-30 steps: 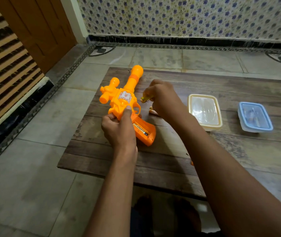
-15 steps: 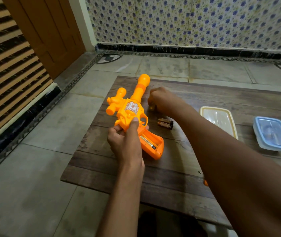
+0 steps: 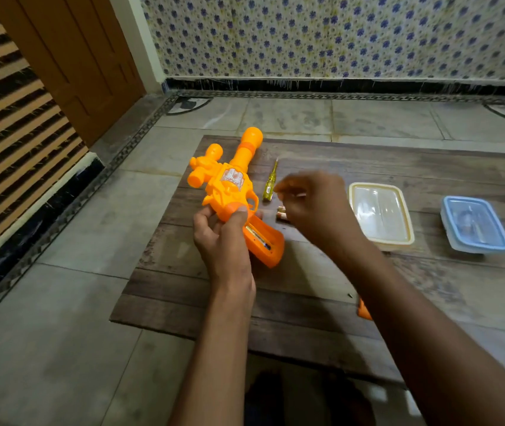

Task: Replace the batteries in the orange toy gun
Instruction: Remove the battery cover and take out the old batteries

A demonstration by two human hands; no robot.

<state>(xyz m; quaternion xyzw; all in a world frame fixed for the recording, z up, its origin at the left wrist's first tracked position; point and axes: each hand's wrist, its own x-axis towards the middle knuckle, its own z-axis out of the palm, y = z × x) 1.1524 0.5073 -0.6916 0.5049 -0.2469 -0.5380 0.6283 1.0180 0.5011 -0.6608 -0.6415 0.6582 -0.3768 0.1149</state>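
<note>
The orange toy gun [image 3: 229, 182] lies on a wooden board [image 3: 306, 287], barrel pointing away from me. My left hand [image 3: 220, 241] grips it by the body above the handle. The handle's battery compartment [image 3: 263, 241] is uncovered, with a battery showing inside. Two loose batteries [image 3: 281, 213] lie right of the gun. A yellow screwdriver [image 3: 269, 186] lies on the board beside the barrel. My right hand [image 3: 316, 207], blurred, hovers over the loose batteries with loosely curled fingers and holds nothing I can see.
A cream lidded container [image 3: 380, 213] and a blue lidded container [image 3: 474, 224] stand on the board's right side. A small orange piece [image 3: 363, 310] peeks out beside my right forearm. The board lies on a tiled floor, with a wall behind and a door at far left.
My right hand set the yellow screwdriver down beside the barrel and drew back toward the loose batteries. The left hand kept its hold on the gun.
</note>
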